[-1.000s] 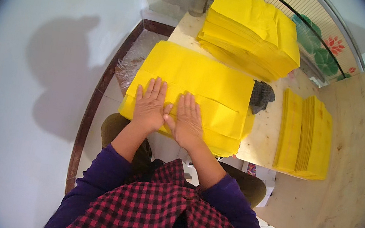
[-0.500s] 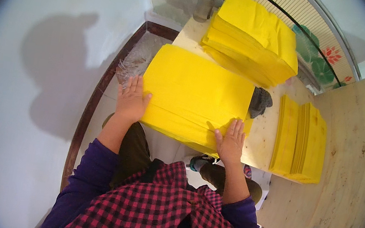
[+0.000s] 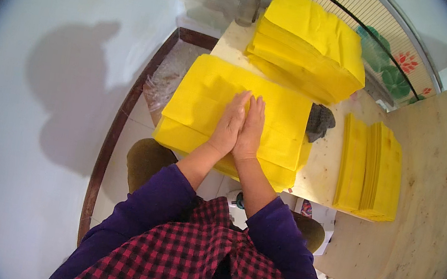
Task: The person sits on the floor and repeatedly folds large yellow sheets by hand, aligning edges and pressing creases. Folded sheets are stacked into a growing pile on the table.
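In front of me, at the near end of the board, lies a stack of flat yellow sheets (image 3: pixel 282 108), soft like cloth or thick paper. The near edge of the upper sheets sits back from those below. Over the middle of this stack, my left hand (image 3: pixel 230 123) and my right hand (image 3: pixel 250 129) meet palm to palm, fingers stretched out straight and pointing away from me. Nothing shows between them, though the palms are hidden. I cannot tell whether the hands touch the top sheet.
Behind stands a taller yellow pile (image 3: pixel 311 43). Folded yellow bundles (image 3: pixel 371 169) stand at right on the pale wooden board (image 3: pixel 318 178). A dark grey cloth (image 3: pixel 320 123) sits between. A glass jar (image 3: pixel 248 6) is at the back; clear plastic wrap (image 3: pixel 171 75) lies left of the stack.
Both hands have left the stack's two near corners and come together over its middle. The top sheets' near edge now lies differently, showing a step above the lower sheets.
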A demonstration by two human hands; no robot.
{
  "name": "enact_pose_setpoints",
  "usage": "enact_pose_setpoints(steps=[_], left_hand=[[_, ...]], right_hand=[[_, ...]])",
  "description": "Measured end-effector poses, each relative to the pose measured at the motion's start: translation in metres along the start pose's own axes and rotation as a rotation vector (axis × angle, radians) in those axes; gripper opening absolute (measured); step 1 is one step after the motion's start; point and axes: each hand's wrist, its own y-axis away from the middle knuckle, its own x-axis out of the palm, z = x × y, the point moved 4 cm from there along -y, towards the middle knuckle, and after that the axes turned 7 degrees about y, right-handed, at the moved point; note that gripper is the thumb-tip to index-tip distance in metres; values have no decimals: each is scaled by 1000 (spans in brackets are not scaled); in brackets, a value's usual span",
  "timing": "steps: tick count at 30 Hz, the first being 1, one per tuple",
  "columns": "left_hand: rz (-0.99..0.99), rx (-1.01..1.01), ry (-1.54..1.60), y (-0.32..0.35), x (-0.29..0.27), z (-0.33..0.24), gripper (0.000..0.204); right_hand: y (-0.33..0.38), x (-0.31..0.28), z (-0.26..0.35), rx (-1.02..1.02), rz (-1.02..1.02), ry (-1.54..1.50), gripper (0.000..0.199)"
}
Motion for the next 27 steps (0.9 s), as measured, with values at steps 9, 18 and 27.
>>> enact_pose_setpoints(steps=[9,18,27], left_hand=[[161,40,-1142,7,-9,24,62],[111,-72,-1315,2,-63,22,65],[-60,-372,-1432,15,-159,12,63]], right_hand=[[18,0,-35,-22,290,750,70],[31,-50,-81,71,269,772,79],[40,-95,-111,188,208,831,74]])
